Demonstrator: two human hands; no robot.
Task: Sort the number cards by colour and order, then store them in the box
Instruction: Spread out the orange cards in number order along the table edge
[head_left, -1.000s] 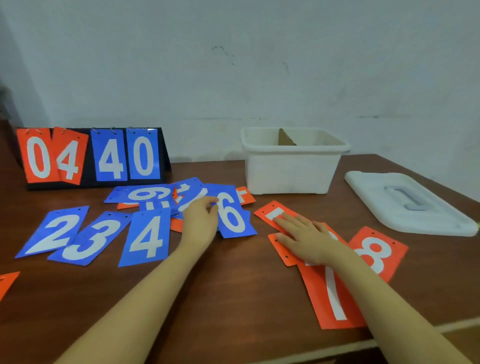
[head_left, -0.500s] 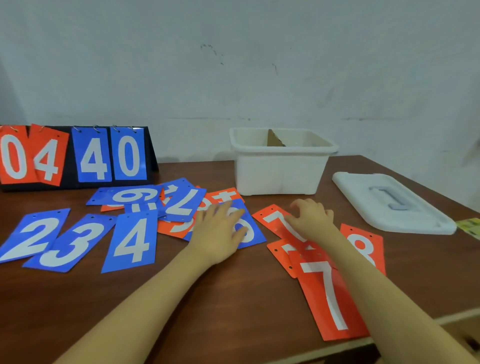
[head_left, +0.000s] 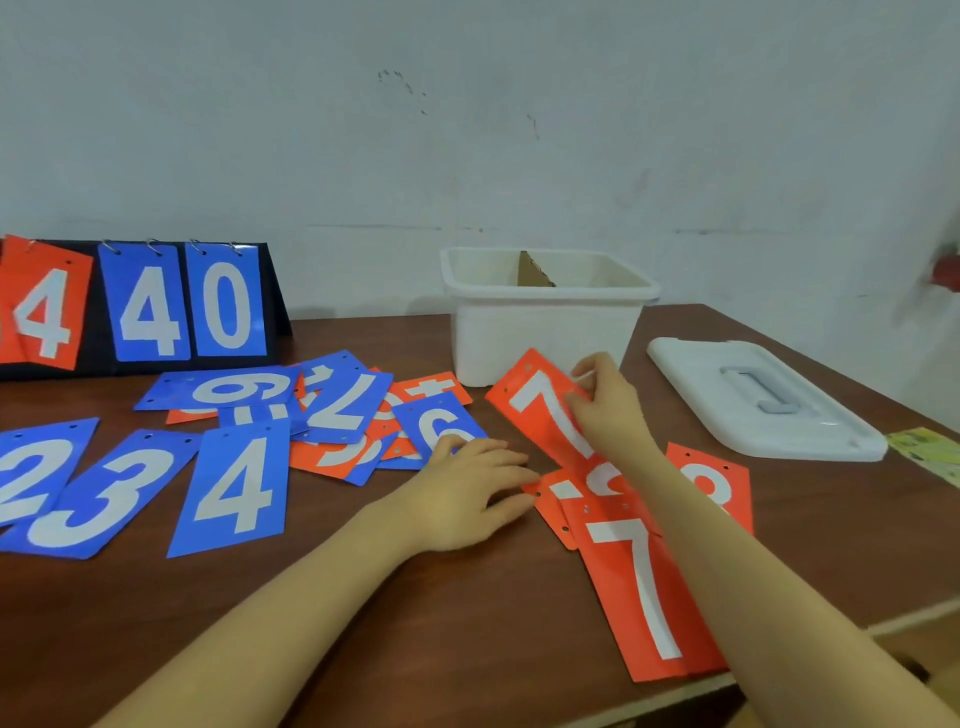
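Right hand (head_left: 608, 410) pinches upper edge of orange 7 card (head_left: 540, 410), fingers closed on it, card tilted up just in front of white box (head_left: 545, 317); left hand (head_left: 467, 493) flat on wooden table (head_left: 363, 623), fingers spread loosely, holding nothing, tips touching orange cards; second orange 7 (head_left: 644, 592) near table edge; blue 2, 3, 4 (head_left: 234, 488) in row at left; mixed pile (head_left: 337, 415) behind; lid (head_left: 758, 400) right of box.

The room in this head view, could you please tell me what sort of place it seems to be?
Probably a plain indoor workroom or activity space, though that is uncertain. A bare, scuffed white wall stands behind a brown wooden table, which carries a flip scoreboard and a white plastic storage box.
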